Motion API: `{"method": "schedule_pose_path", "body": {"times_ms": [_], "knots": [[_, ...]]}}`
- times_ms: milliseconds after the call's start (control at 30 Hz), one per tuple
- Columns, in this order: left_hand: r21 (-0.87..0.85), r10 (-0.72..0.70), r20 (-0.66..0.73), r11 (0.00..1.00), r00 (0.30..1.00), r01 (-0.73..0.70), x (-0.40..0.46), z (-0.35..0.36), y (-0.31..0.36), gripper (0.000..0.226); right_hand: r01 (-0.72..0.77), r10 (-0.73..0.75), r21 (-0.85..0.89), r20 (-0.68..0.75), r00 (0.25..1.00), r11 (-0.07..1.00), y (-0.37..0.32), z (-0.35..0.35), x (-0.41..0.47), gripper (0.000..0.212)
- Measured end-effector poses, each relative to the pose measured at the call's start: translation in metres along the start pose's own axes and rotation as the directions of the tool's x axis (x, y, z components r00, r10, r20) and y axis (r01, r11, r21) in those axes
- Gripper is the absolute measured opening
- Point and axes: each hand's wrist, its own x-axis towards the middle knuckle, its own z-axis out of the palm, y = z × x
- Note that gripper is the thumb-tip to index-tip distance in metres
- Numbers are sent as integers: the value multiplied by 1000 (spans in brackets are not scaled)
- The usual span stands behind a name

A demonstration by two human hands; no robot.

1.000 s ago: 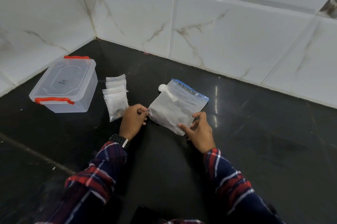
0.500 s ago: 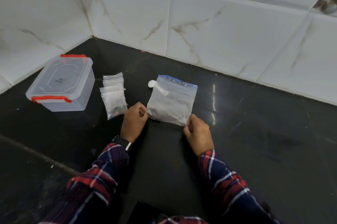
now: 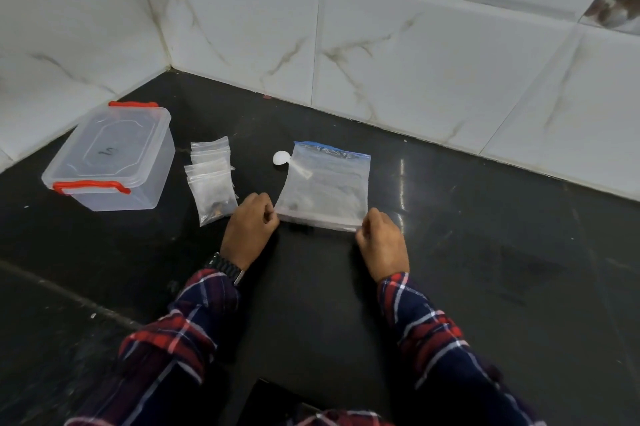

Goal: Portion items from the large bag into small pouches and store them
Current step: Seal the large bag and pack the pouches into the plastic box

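Note:
A large clear zip bag (image 3: 327, 185) with a blue seal strip lies flat on the black counter (image 3: 485, 252), its seal toward the wall. My left hand (image 3: 250, 229) pinches its near left corner and my right hand (image 3: 381, 241) pinches its near right corner. Small dark items show through the bag near its lower left. Left of the bag lies a pile of several small clear pouches (image 3: 211, 179); the nearest pouch has a few brown bits in it.
A clear plastic box (image 3: 110, 157) with a shut lid and red latches stands at the far left near the wall corner. A small white spoon (image 3: 282, 159) lies behind the bag's upper left. White marble tiles (image 3: 415, 44) wall in the counter behind and to the left.
The large bag has turned from a tilted position to square with me. My right hand went from open fingers touching its edge to pinching the near right corner. My left hand keeps its pinch.

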Motion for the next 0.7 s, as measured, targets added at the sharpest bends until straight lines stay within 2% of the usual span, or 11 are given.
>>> {"method": "schedule_pose_path", "body": {"times_ms": [67, 133, 200, 267, 333, 367, 467, 500, 567, 700], "knots": [[97, 62, 0, 993, 998, -62, -1, 0, 2, 12, 36, -38, -78, -17, 999, 996, 3, 2, -1, 13], [107, 61, 10, 992, 998, -62, -3, 2, 3, 13, 26, -27, -85, -16, 999, 996, 6, 4, -1, 13], [-2, 2, 20, 1000, 1000, -2, -2, 2, 5, 15, -44, 43, 39, 31, 999, 998, 6, 2, 0, 10], [-172, -107, 112, 977, 988, 125, 0, -1, 6, 15, -170, 147, 256, 109, 983, 952, 12, 1, 2, 14], [-322, -210, 235, 905, 949, 279, 4, -3, 3, 14, -346, 262, 449, 239, 935, 824, 17, -1, 6, 27], [-390, -251, 269, 854, 930, 344, 6, -3, 3, 13, -437, 310, 532, 315, 897, 725, 18, -2, 8, 30], [-532, -326, 298, 723, 897, 440, 7, -5, 5, 8, -637, 360, 687, 529, 769, 350, 17, -10, 14, 17], [-566, -335, 315, 684, 888, 460, 7, -5, 6, 8, -663, 355, 699, 567, 743, 269, 17, -14, 15, 15], [-615, -322, 373, 616, 870, 492, 6, -6, 6, 6, -678, 352, 706, 593, 724, 205, 20, -15, 18, 15], [-651, -270, 497, 512, 825, 560, 8, -7, 5, 13, -732, 309, 659, 670, 676, 173, 25, -22, 22, 22]]}}
